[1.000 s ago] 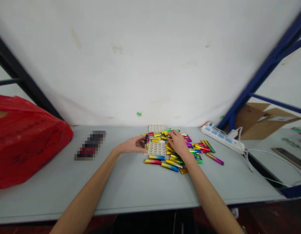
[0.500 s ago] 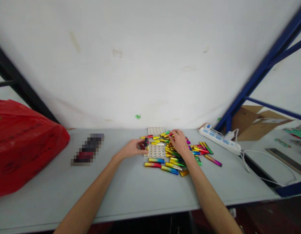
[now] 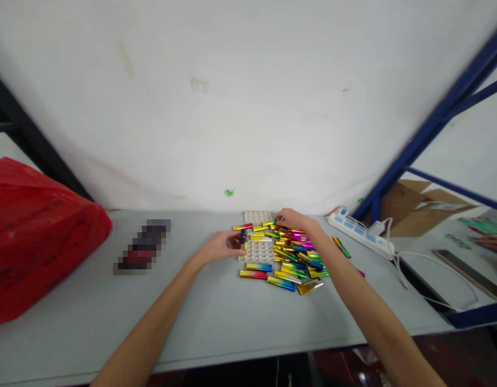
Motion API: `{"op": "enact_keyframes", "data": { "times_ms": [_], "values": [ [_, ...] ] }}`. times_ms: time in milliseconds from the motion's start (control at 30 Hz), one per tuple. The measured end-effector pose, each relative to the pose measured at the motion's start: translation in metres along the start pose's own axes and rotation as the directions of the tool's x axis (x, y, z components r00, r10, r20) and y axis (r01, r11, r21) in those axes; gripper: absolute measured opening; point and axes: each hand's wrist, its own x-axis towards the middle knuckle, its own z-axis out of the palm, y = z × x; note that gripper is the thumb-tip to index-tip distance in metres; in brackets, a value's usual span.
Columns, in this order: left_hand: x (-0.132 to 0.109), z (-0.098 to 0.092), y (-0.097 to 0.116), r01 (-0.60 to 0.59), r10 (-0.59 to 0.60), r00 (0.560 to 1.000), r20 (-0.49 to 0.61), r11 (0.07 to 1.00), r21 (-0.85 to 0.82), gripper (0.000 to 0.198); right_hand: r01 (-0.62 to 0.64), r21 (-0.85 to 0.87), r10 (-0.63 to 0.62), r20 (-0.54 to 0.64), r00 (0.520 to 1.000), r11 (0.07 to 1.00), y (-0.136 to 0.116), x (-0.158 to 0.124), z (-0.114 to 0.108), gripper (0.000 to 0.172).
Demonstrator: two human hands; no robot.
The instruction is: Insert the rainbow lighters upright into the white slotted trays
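Note:
A pile of shiny flat metallic sleeves in gold, blue, red, green and purple lies on the grey table. At its left side is a white tray with rows of round studs or holes. My left hand is at that tray's left edge, its thumb and fingers closed around a small dark piece that I cannot identify. Over the back of the pile, my right hand has its fingertips together near the sleeves; what lies between them is hidden. A second white tray sits behind, by the wall.
A big red plastic bag fills the left side, with a blurred-out item beside it. At right are a white power strip with cables, a blue metal frame, a cardboard box and another person's hand.
My right hand has moved slightly back, its wrist and forearm swinging to the right and uncovering more sleeves. The left hand stays at the tray with the dark piece. The view has shifted slightly.

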Motion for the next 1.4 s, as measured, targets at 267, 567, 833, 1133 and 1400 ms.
{"op": "enact_keyframes", "data": {
  "times_ms": [267, 567, 833, 1133, 1400],
  "values": [
    [-0.002, 0.000, 0.004, -0.008, 0.008, 1.000, 0.007, 1.000, -0.017, 0.055, 0.079, 0.248, -0.046, -0.136, 0.990, 0.965, -0.002, -0.026, 0.001, 0.020],
    [-0.003, 0.000, 0.001, -0.007, 0.007, 1.000, 0.002, 1.000, 0.014, 0.059, 0.175, 0.892, 0.262, -0.302, 0.917, 0.417, -0.057, -0.065, 0.032, 0.041],
    [-0.002, 0.001, 0.005, 0.034, -0.033, 0.999, -0.014, 0.998, 0.055, 0.062, 0.137, 0.990, 0.290, -0.141, 0.946, 0.034, -0.099, -0.059, 0.060, 0.053],
    [-0.002, 0.000, 0.007, 0.024, -0.024, 1.000, 0.001, 0.998, 0.052, 0.062, 0.099, 0.707, 0.357, -0.467, 0.809, 0.700, -0.106, -0.064, 0.074, 0.058],
    [-0.002, 0.000, 0.008, 0.008, -0.007, 1.000, -0.011, 0.997, 0.078, 0.062, 0.044, 0.685, 0.381, -0.455, 0.805, 0.727, -0.105, -0.065, 0.080, 0.044]
  ]
}}
